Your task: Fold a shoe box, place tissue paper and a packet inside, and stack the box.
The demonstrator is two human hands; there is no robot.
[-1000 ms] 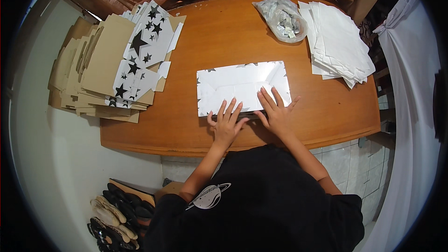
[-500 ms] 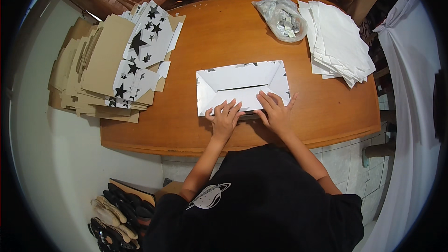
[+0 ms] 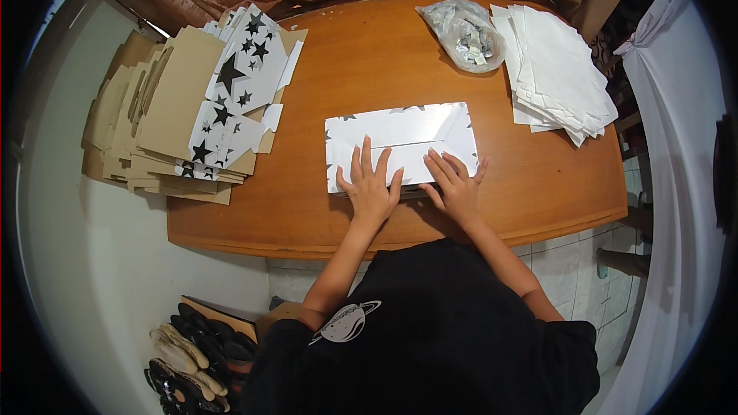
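Note:
A white cardboard box (image 3: 400,124) with black stars along its edges lies on the wooden table in front of me. Its top panels meet at a thin seam across the middle. My left hand (image 3: 371,189) lies on the near left part of the top, fingers spread, the longest reaching past the seam's left end. On the near right part rests my right hand (image 3: 457,184), its fingers stretched out and the thumb at the near edge. Neither hand grips anything. The box's near side is mostly hidden beneath my hands.
Flat star-printed box blanks (image 3: 242,88) and brown cardboard pieces (image 3: 171,100) are piled on the table's left. At the far right are a clear plastic bag (image 3: 465,34) of small scraps and a stack of white sheets (image 3: 565,69). Shoes (image 3: 204,350) lie below, at the lower left.
My left hand has slid forward on the box top and its fingers have straightened. The dark gap at the seam has narrowed to a thin line. My right hand has barely moved.

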